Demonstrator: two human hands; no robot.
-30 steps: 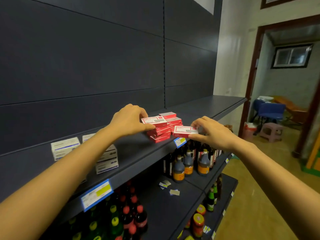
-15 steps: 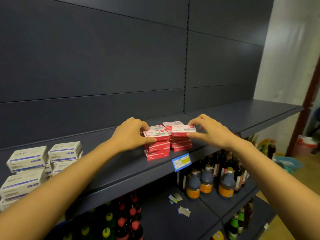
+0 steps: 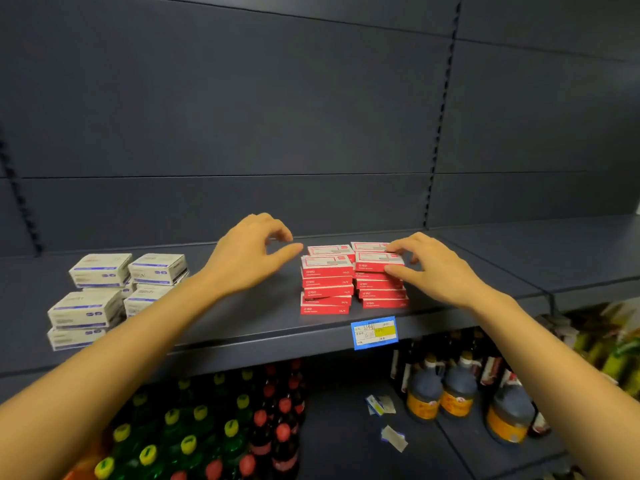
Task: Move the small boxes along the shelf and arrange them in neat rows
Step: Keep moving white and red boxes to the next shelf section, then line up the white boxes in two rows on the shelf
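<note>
Small red boxes stand in two stacks side by side on the dark shelf (image 3: 263,323): a left stack (image 3: 325,287) and a right stack (image 3: 381,294), with more red boxes behind them. My right hand (image 3: 436,271) pinches the top red box (image 3: 375,259) of the right stack, thumb on its front edge and fingers over its back. My left hand (image 3: 249,254) hovers just left of the left stack, fingers loosely curled, holding nothing and apart from the boxes.
White and blue boxes (image 3: 104,292) are piled at the shelf's left end. A blue and yellow price tag (image 3: 374,332) hangs on the shelf's front lip. Dark jugs (image 3: 457,393) and capped bottles (image 3: 207,427) fill the shelf below.
My right hand has carried a red box onto the top of the right stack. My left hand has come off the left stack's top box and drawn slightly left.
</note>
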